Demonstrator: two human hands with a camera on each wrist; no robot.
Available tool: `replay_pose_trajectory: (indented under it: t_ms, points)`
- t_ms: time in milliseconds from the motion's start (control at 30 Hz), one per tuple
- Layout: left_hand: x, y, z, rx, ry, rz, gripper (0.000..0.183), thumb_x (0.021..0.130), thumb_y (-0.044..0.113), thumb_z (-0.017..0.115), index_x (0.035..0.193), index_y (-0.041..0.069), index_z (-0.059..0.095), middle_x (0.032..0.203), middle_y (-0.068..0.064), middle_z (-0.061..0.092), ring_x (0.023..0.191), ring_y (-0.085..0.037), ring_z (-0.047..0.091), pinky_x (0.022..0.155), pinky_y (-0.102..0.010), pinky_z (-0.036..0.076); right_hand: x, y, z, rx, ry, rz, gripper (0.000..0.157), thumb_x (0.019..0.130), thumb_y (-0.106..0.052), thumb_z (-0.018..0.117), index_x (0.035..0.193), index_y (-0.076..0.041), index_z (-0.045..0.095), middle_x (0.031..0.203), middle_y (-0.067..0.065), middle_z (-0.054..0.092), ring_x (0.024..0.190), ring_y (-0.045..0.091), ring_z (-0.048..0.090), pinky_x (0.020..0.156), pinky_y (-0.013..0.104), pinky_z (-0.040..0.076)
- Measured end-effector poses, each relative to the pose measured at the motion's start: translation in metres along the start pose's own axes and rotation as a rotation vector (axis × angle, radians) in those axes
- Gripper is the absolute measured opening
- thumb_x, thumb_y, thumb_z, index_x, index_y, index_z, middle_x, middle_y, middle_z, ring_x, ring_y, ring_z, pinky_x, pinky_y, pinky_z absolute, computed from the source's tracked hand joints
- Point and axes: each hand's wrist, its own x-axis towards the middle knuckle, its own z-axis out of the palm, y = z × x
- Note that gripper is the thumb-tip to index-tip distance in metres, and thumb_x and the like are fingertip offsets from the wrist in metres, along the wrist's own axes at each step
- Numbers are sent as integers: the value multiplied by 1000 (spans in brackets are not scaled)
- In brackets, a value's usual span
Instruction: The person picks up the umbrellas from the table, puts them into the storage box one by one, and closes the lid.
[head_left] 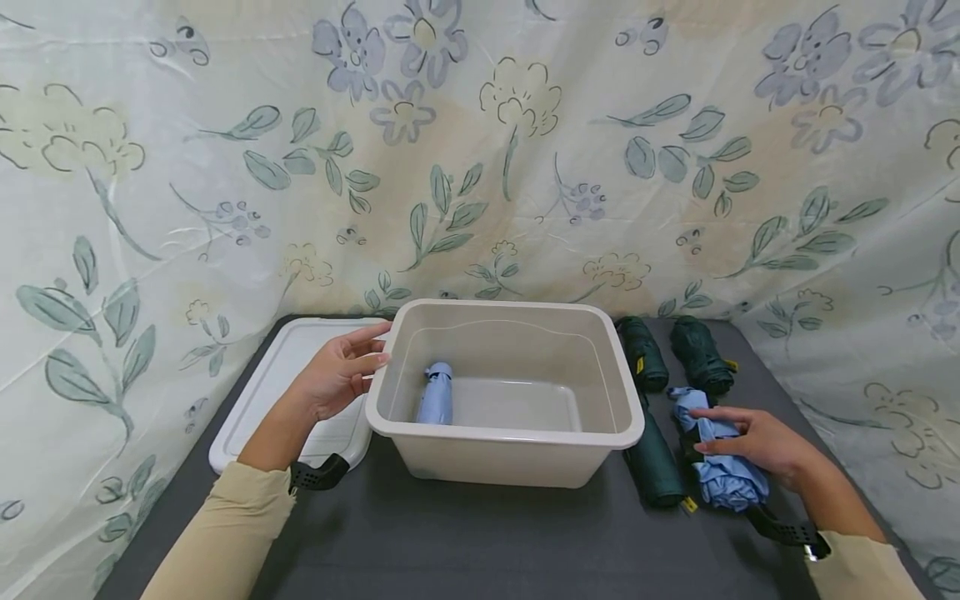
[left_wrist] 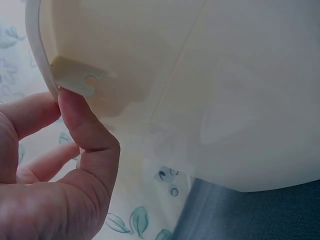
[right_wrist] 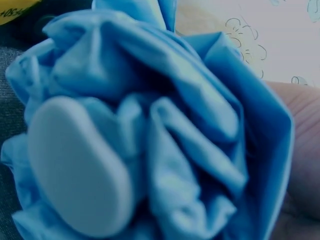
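Observation:
My left hand (head_left: pixel 341 375) pinches the left rim of a beige plastic bin (head_left: pixel 510 457); in the left wrist view the thumb and a finger meet at the rim of the bin (left_wrist: pixel 225 125). Inside the bin, towards its left side, stands a light blue rolled umbrella (head_left: pixel 437 396). At the right, my right hand (head_left: pixel 765 442) grips a loosely bunched blue folding umbrella (head_left: pixel 727 475), with thumb and fingers across its middle. The right wrist view is filled by that umbrella's crumpled cloth (right_wrist: pixel 195 150) and its pale rounded handle end (right_wrist: pixel 77 167).
Several dark green rolled umbrellas (head_left: pixel 656 462) with small yellow tags lie between the bin and my right hand and behind it. A white lid (head_left: pixel 258 408) lies left of the bin. Everything is on a dark grey tabletop (head_left: pixel 465 542), backed by a floral curtain (head_left: pixel 480 167).

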Motion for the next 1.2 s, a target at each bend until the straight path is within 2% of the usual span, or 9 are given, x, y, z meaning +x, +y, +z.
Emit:
replay_pose_trajectory:
  t_ms: [167, 333, 767, 1033, 1200]
  points:
    - [0, 0, 0, 15, 3, -1, 68, 100, 3, 63, 160, 4, 31, 113, -1, 66, 94, -11, 74, 81, -28, 63, 0, 0, 0, 3, -6, 8, 83, 87, -41, 81, 153, -7, 45, 162, 42, 11, 139, 63, 25, 104, 76, 39]
    - [0, 0, 1, 7, 4, -3, 68, 100, 2, 62, 160, 4, 31, 111, 0, 65, 93, -11, 74, 80, -27, 63, -2, -2, 0, -24, -2, 11, 81, 87, -42, 80, 153, -9, 47, 161, 42, 15, 135, 59, 34, 99, 70, 46]
    - [2, -2, -2, 6, 4, -3, 66, 101, 3, 61, 160, 5, 32, 113, 0, 67, 94, -13, 75, 82, -29, 63, 3, 6, 2, -63, 12, -26, 80, 86, -44, 81, 151, -9, 50, 162, 39, 16, 139, 68, 20, 100, 84, 32]
    - [2, -4, -1, -10, 10, 2, 67, 101, 3, 61, 160, 6, 31, 113, 1, 68, 95, -12, 74, 82, -28, 63, -1, 7, 5, -113, 79, -50, 83, 85, -48, 81, 151, -10, 50, 162, 38, 19, 138, 66, 23, 98, 84, 31]
    - [-1, -5, 1, -20, 16, 5, 68, 100, 3, 62, 161, 6, 31, 113, 1, 68, 94, -11, 74, 82, -28, 63, -7, 8, 9, -92, 122, -68, 83, 85, -47, 81, 152, -9, 50, 162, 37, 22, 141, 65, 22, 99, 83, 32]
